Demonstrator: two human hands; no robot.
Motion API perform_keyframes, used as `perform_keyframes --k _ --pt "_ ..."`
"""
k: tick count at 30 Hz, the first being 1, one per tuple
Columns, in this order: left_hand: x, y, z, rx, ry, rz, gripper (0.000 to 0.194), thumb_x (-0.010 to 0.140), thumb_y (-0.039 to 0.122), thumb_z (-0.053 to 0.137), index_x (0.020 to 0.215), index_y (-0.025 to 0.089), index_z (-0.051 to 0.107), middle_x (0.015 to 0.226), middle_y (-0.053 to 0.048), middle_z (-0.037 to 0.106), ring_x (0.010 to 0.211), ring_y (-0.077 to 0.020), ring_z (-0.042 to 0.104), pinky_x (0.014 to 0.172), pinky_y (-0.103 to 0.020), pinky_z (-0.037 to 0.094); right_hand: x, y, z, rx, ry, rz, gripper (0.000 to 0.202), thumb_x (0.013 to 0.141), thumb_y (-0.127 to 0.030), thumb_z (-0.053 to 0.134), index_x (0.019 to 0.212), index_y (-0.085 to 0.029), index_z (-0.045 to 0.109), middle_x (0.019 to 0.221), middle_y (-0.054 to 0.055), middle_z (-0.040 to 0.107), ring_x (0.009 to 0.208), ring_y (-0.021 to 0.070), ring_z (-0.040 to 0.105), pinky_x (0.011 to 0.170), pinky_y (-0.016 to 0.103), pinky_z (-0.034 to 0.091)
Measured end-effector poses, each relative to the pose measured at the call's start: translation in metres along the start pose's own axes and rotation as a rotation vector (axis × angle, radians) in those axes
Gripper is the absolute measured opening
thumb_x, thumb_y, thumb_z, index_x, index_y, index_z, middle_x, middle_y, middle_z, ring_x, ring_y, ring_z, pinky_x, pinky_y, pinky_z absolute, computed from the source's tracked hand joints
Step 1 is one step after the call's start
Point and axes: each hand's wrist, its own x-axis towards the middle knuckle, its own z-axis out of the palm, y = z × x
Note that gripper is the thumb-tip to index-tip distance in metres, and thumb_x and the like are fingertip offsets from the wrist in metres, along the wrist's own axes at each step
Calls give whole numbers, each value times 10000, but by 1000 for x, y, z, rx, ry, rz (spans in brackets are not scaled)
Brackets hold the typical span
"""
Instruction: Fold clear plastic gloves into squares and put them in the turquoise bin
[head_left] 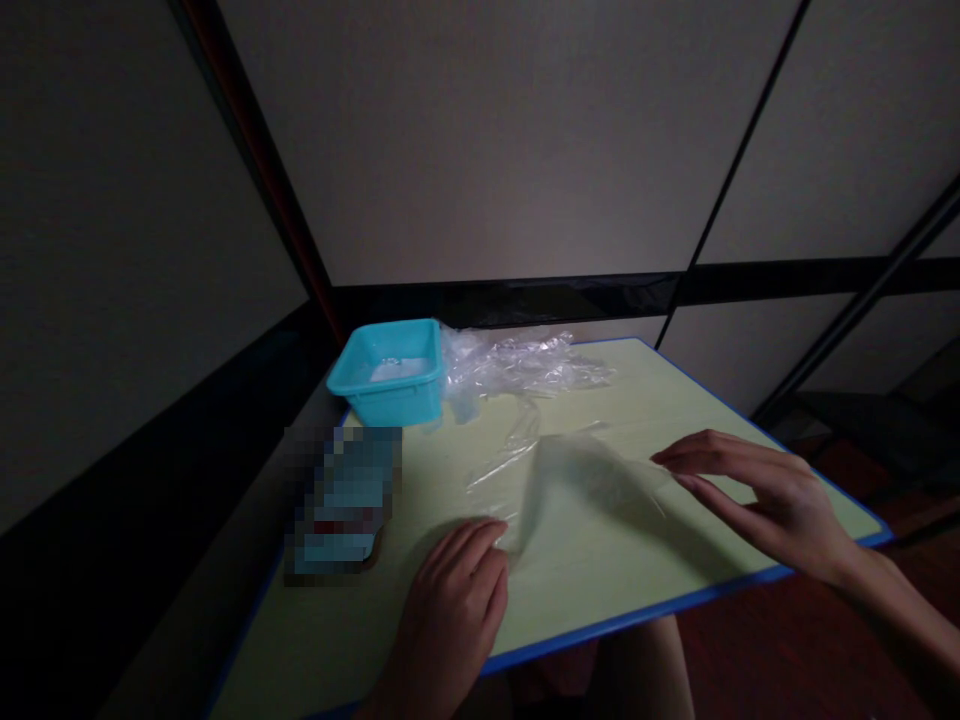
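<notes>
A clear plastic bag [570,475] is stretched between my two hands, low over the table. My right hand [765,495] pinches its right edge between thumb and fingertips, lifted slightly off the surface. At the near left corner of the bag, my left hand [461,590] rests on the table with curled fingers closed on the film; the exact grip is partly hidden under the fingers. Beyond the bag lies a crumpled heap of similar clear plastic [525,362].
A turquoise plastic basin [397,400] with something whitish inside stands at the far left of the pale yellow, blue-edged table [600,590]. A blurred-out flat object [345,500] lies at the left edge. Panelled walls [510,140] rise behind.
</notes>
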Motion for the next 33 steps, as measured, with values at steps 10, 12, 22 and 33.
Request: perform_keyframes --k 10,12,22,33 --pt "35 12 -60 -475 30 -181 123 796 157 479 719 216 556 1015 -15 657 926 -190 614 818 -342 487 11 -16 -47 116 92 203 97 839 -223 530 841 -247 624 811 -4 681 732 115 633 639 184 497" --pt "48 15 -75 -684 -5 -211 122 800 175 494 699 207 554 933 -16 677 892 -189 624 793 -323 490 16 -16 -55 232 130 271 95 834 -268 541 798 -258 628 770 -1 682 709 126 635 615 196 502" --pt "105 -12 -69 -992 -127 -516 120 722 254 520 665 173 452 854 -19 675 558 -132 645 450 -187 430 59 39 -38 814 -53 512 148 783 -312 604 731 -178 566 741 22 672 668 131 617 617 248 465" --pt "94 -81 17 -342 -160 -668 94 657 184 420 602 180 495 570 23 558 561 -134 566 455 -190 410 52 112 59 812 -391 720 246 625 -362 671 702 -170 538 688 10 608 621 133 575 604 274 443"
